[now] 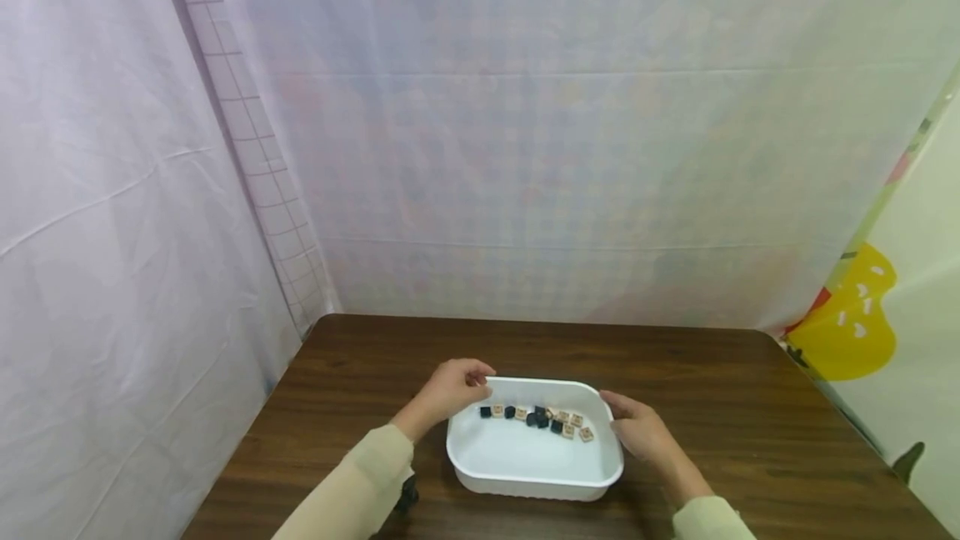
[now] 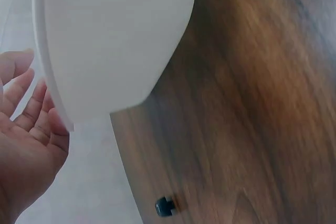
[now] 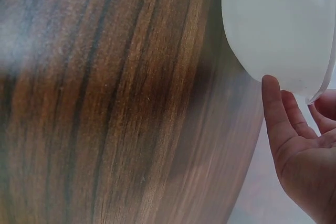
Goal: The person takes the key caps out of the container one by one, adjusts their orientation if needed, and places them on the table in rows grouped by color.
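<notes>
A white plastic tub [image 1: 535, 462] with rounded corners is at the front middle of the table. Inside, toward its back wall, lie several small square pieces, some black [image 1: 557, 426] and some beige [image 1: 587, 434] with dark markings. My left hand [image 1: 452, 392] holds the tub's rim at the back left corner. At the back right corner my right hand [image 1: 641, 430] grips the rim. The right wrist view shows its fingers [image 3: 270, 98] against the outer wall. Seen from the left wrist, the tub's outer side [image 2: 115, 35] hides part of the left fingertips.
The brown wood-grain table [image 1: 360, 357] has rounded back corners. A small black piece [image 2: 165, 206] lies on it near the edge in the left wrist view. Pale curtains [image 1: 525, 148] hang behind and at the left; a yellow printed shape [image 1: 855, 323] shows at the right.
</notes>
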{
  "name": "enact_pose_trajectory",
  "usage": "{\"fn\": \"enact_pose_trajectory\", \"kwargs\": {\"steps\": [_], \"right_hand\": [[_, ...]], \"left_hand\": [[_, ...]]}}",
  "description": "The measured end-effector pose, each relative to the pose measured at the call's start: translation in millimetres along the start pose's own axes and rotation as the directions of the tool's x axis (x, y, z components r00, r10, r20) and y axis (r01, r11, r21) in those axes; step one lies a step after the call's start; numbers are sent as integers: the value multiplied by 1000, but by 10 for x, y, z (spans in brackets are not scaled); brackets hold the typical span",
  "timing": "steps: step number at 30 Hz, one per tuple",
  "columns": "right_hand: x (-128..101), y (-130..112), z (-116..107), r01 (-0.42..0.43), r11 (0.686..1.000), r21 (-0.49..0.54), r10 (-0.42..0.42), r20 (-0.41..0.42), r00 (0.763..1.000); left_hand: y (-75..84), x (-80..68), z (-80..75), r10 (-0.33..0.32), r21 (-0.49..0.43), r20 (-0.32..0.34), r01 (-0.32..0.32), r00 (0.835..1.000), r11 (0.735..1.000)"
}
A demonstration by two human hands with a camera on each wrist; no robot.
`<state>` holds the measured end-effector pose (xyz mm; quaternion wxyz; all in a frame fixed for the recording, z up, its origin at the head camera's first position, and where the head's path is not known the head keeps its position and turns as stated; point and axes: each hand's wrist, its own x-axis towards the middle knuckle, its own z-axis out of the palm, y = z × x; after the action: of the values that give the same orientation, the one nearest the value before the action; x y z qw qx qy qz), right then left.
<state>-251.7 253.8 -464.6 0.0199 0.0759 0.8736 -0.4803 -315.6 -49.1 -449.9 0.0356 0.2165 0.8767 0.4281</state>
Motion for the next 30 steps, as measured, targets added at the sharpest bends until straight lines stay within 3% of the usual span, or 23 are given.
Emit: {"fn": "enact_pose_trajectory", "kwargs": {"steps": [15, 20, 30], "right_hand": [[-30, -16, 4, 17, 1000, 0, -17, 0, 1000], [-27, -12, 9, 37, 999, 15, -37, 7, 999], [-30, -11, 5, 34, 999, 14, -34, -3, 999]], "left_hand": [[115, 65, 249, -42, 73, 82, 37, 996, 997], [99, 101, 323, -31, 136, 91, 18, 995, 991], [152, 103, 421, -42, 270, 49, 27, 998, 962]]}}
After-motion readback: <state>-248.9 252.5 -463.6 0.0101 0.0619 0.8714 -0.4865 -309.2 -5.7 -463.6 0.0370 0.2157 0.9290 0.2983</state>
